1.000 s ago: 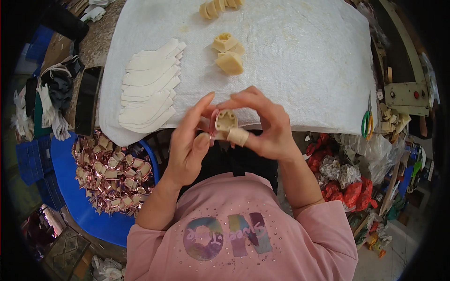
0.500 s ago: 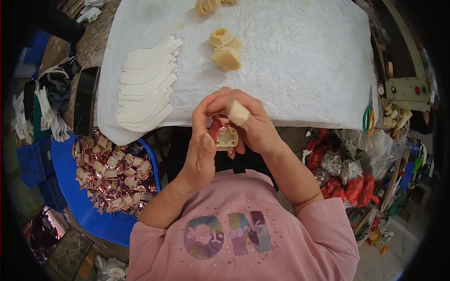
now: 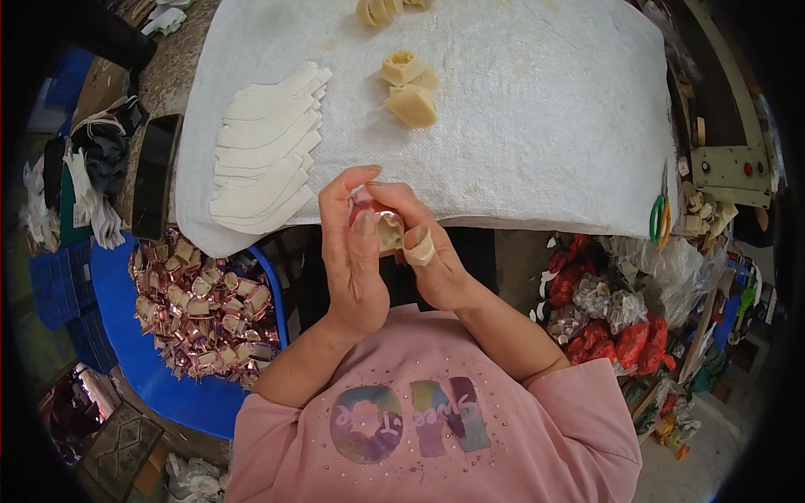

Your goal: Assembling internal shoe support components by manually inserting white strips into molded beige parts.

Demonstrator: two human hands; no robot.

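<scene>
Between both hands is a shoe heel (image 3: 389,233) with a shiny red-pink cover and a cream, hollowed end turned toward me. My left hand (image 3: 352,260) grips its left side, with the thumb pressed along the cover. My right hand (image 3: 438,272) closes on the other side, its fingers bent over the far part. A cream wrap (image 3: 419,246) sits around the right thumb. The far side of the heel is partly hidden by my fingers. Beyond my hands, at the left, a fanned stack of white cut pieces (image 3: 267,155) lies on the white sheeting (image 3: 520,126).
Several cream curled pieces (image 3: 411,90) lie on the table ahead. At the left, a blue tub (image 3: 180,407) holds many shiny pink heels (image 3: 210,310), near a dark phone (image 3: 157,176). Scissors (image 3: 659,216) hang at the table's right edge, above red plastic bags (image 3: 637,344).
Both hands have shifted slightly left, and the heel has tilted and turned. The right thumb with its cream wrap has come down beside the heel's hollowed end.
</scene>
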